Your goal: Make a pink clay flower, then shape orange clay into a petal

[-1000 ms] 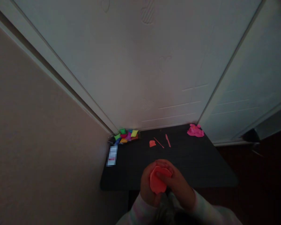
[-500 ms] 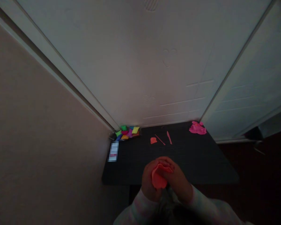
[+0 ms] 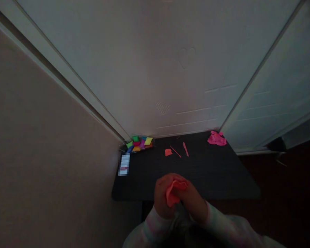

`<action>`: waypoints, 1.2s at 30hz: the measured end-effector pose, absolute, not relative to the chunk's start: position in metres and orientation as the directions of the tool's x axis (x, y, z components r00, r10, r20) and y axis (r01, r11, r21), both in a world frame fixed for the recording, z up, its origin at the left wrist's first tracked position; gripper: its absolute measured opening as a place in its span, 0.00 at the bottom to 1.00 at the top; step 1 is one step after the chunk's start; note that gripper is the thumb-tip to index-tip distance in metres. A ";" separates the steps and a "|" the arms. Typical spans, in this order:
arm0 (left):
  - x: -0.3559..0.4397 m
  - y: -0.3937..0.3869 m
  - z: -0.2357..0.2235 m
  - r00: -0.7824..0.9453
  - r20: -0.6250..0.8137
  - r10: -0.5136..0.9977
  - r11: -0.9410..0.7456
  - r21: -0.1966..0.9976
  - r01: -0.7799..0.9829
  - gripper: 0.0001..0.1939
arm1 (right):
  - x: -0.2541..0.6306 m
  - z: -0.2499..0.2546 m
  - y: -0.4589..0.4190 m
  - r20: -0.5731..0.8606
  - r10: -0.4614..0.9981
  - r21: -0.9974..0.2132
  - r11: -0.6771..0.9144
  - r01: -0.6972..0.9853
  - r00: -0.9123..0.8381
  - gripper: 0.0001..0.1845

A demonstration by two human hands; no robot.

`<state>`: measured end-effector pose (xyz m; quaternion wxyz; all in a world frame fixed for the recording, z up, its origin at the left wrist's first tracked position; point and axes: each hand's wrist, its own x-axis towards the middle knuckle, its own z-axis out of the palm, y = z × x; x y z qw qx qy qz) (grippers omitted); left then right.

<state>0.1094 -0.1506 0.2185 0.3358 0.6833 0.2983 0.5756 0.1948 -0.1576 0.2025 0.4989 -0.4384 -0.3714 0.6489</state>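
Observation:
Both hands are close together near the table's front edge, wrapped round a thin, wavy sheet of orange-red modelling clay (image 3: 171,198). My left hand (image 3: 160,198) cups the sheet from the left. From the right, my right hand (image 3: 196,203) presses against it, its thumb lying inside the curved clay. Fingers overlap at the far side, so their exact grip is hidden. Beyond them on the dark table (image 3: 222,175) lie a small flat orange clay piece (image 3: 167,152), a thin pink stick tool (image 3: 175,151) and a pink modelling knife (image 3: 186,149).
Colourful clay packets (image 3: 138,144) in clear wrapping fill the back left corner. A pixelated pale rectangle (image 3: 124,164) lies in front of them. A bright pink clay mass (image 3: 217,138) sits at the back right. A white panel (image 3: 144,69) with embossed hearts borders the table's back.
The clay sheet now looks more folded and narrower between my hands, with its opening more curved. My hands have shifted slightly left, and the view has tilted a little.

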 end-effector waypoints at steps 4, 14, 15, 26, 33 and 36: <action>0.108 -0.152 0.214 0.139 0.621 0.772 -0.627 0.779 0.001 0.19 | 0.194 0.201 -0.159 -0.203 0.968 -0.902 -0.243 -0.358 -0.146 0.03; 0.101 -0.152 0.209 0.146 0.493 0.857 -0.502 0.864 0.028 0.19 | 0.198 0.205 -0.158 -0.186 0.976 -0.924 -0.212 -0.319 -0.109 0.09; 0.101 -0.152 0.207 0.139 0.456 0.879 -0.465 0.885 0.039 0.18 | 0.199 0.205 -0.158 -0.175 0.980 -0.936 -0.195 -0.294 -0.092 0.09; 0.095 -0.150 0.211 0.238 0.354 0.905 -0.392 0.910 0.134 0.23 | 0.206 0.206 -0.155 -0.137 0.991 -0.989 -0.136 -0.065 0.008 0.14; 0.092 -0.150 0.197 0.243 0.393 0.887 -0.428 0.897 0.111 0.23 | 0.211 0.207 -0.156 -0.095 0.995 -0.990 -0.097 0.105 0.024 0.10; 0.093 -0.151 0.194 0.216 0.405 0.888 -0.421 0.907 0.030 0.26 | 0.212 0.208 -0.157 -0.065 0.998 -0.985 -0.066 0.160 0.006 0.11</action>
